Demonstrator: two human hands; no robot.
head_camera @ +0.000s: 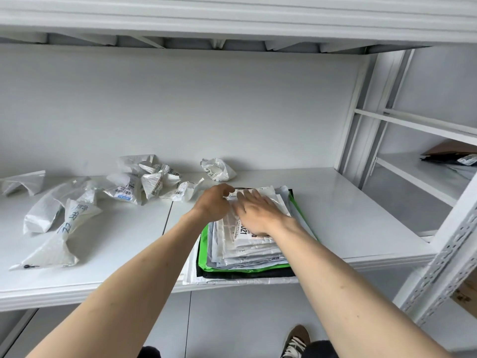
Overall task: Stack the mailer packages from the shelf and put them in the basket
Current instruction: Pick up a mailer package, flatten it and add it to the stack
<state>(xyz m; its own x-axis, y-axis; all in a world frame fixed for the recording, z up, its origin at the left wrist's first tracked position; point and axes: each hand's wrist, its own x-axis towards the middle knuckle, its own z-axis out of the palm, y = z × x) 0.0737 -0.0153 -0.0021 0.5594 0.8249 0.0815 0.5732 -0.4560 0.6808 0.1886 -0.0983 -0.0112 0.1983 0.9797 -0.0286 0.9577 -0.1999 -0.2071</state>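
- Both hands are down on the stack of mailers (247,251), which sits on the shelf (348,215) by its front edge, right of the middle seam.
- Our right hand (258,213) lies flat on the top mailer (242,235) with fingers spread and straight, pressing it down. It's a bit motion-blurred though.
- Our left hand (215,201) is at the far left corner of that same top mailer, fingers curled over its edge. Looks like it's pinching the corner, but we can't totally tell from this angle.
- Stack is mostly white and grey flat bags, with a green mailer (204,251) and a black mailer (247,273) poking out near the bottom, plus a white one under those hanging slightly past the front edge.
- Loose crumpled mailers (144,182) are scattered along the back left of the shelf, one small crumpled mailer (218,169) sits by the back wall just behind the stack, and a long twisted mailer (62,228) lies toward the front left.
- Off to the right, the next shelf unit (423,177) has some dark packages (449,156) on it.
- Down below we can see a brown sneaker (295,341) on the floor.
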